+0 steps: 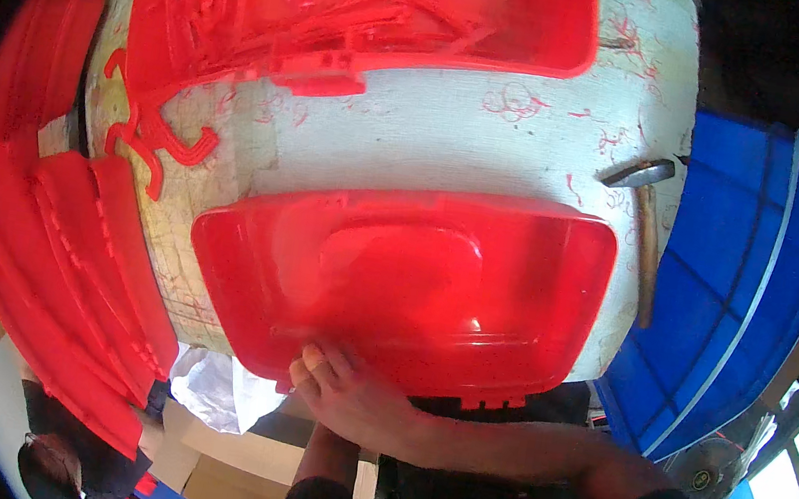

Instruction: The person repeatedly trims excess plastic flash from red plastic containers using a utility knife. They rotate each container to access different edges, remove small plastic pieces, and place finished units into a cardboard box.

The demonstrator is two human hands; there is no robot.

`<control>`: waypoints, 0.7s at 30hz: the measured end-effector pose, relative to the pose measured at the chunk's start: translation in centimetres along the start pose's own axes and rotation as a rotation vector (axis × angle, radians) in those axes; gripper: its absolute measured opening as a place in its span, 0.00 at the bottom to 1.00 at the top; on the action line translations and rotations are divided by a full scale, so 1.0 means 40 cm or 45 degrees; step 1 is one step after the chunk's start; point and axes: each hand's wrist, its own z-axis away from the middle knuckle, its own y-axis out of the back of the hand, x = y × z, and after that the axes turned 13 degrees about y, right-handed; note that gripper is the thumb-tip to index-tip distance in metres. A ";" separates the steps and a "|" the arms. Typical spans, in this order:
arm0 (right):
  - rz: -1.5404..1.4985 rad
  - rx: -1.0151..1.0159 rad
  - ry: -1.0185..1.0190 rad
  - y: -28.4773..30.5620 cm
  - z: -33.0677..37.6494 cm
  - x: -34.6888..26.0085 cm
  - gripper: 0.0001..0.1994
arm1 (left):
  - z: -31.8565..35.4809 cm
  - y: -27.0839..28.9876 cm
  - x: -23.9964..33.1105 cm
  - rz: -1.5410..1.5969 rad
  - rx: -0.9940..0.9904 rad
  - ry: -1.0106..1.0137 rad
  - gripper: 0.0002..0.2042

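A red plastic tub rests on the pale worktable in front of me, its hollow side up. At its near edge, left of the middle, is my right hand, its fingers curled and closed against the rim. Whatever lies between those fingers is hidden. My left forearm comes up beneath the right wrist, and the left hand is covered by the right one. Across the table stands a second red tub holding many thin red plastic strips.
Curved red plastic pieces lie at the table's left. A hammer rests at its right edge, beside blue crates. Long red parts are piled at left. Below are a white bag, a cardboard box and another person.
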 end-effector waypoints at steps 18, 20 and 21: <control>-1.186 1.274 -0.293 0.171 0.655 0.098 0.10 | 0.073 0.241 0.228 -0.052 -0.761 -0.812 0.11; -0.830 1.400 -0.672 0.145 0.646 0.091 0.05 | 0.154 0.264 0.307 0.179 -0.131 -1.272 0.12; -0.746 1.385 -0.750 0.131 0.639 0.092 0.04 | 0.171 0.262 0.353 -0.003 0.281 -1.396 0.12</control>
